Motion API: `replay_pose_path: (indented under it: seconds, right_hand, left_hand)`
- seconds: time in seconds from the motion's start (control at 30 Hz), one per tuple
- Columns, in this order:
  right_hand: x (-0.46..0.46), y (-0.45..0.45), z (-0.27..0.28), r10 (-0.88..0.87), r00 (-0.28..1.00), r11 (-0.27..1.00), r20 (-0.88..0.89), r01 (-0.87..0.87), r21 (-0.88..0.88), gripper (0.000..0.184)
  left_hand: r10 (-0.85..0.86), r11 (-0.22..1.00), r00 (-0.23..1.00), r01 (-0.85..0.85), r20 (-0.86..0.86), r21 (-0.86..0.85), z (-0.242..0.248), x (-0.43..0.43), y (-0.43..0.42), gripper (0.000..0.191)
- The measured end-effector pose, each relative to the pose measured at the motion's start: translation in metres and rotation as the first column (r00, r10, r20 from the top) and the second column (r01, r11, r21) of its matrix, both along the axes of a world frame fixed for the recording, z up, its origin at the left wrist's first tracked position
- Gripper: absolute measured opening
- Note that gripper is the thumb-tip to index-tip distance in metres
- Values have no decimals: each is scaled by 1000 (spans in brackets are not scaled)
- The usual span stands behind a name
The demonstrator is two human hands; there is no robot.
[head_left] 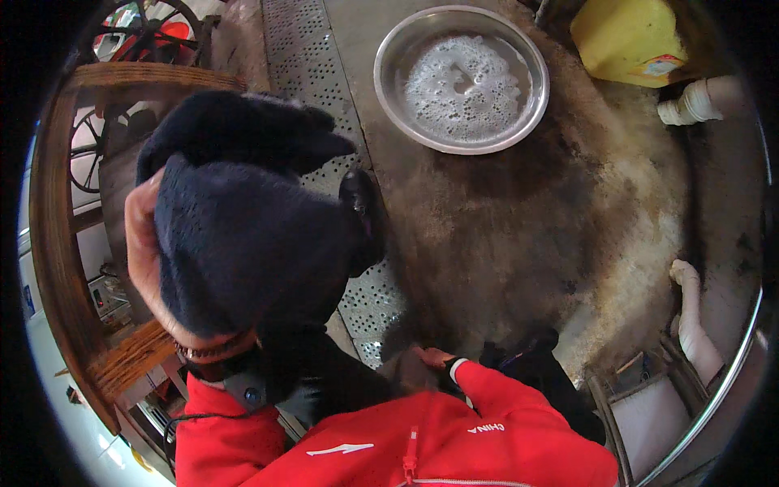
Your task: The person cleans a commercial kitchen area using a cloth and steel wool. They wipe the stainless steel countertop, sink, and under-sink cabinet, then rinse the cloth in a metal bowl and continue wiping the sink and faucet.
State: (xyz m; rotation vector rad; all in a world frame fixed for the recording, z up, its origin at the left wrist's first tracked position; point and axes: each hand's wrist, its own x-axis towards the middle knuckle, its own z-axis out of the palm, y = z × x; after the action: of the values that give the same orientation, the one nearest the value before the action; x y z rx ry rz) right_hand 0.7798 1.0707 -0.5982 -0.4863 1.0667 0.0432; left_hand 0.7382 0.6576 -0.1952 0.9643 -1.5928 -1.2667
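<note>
My left hand point(143, 237), with a brown beaded bracelet at the wrist, grips a dark navy cloth point(243, 237) from its left side. The cloth hangs in thick folds over the fingers, hiding most of them. Another dark fold point(237, 131) spreads beyond it towards the drain grating. Low in the picture, my right hand point(433, 358) is close to my lap, its fingers pointing left. A blurred brown patch lies by the fingertips, and whether the hand holds anything is unclear. A round metal basin point(462, 148) with foamy water point(462, 91) stands on the floor ahead.
A perforated metal drain grating point(371, 298) runs along the stained concrete floor point(499, 243). Beneath the cloth shows a black shoe point(362, 201). A wooden frame point(61, 243) rises at the left. On the right are a yellow plastic container point(624, 39) and white pipes point(694, 106).
</note>
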Motion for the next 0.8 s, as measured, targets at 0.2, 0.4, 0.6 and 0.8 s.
replay_pose_path:
  seconds: [0.2,0.4,0.6,0.8]
  right_hand:
    - [-16,-24,17,-124,988,992,96,126,-16,96]
    - [-27,-82,23,-253,960,949,-119,223,-224,76]
    - [-43,-170,-7,-326,917,920,-231,251,-302,70]
    - [-79,-237,-29,-280,941,858,-192,156,-490,58]
  left_hand:
    - [54,982,949,6,310,-189,-14,-30,-19,20]
    - [-8,895,771,289,637,-339,-50,-101,-81,17]
    - [50,732,962,147,-268,665,-121,-217,-164,9]
    - [-23,785,943,223,-332,578,-150,-275,-190,10]
